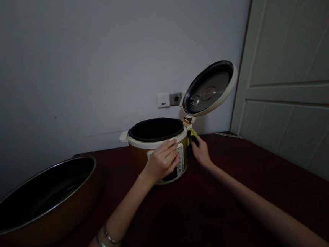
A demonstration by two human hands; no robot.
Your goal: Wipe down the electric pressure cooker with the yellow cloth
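A brown and cream rice cooker (138,158) stands on the dark red table (244,178), its inner pot dark and its lid (209,88) swung up on the right hinge. My left hand (163,161) lies flat on the cooker's front, fingers stretched over the control panel. My right hand (200,150) is at the cooker's right side, fingers closed on a small yellow and black thing (192,135) by the hinge.
A large metal bowl-shaped pan (41,201) sits at the table's left. A wall socket and switch (169,99) are behind the cooker. A pale door (294,89) fills the right side. A strip of something pale (229,134) lies at the table's far right.
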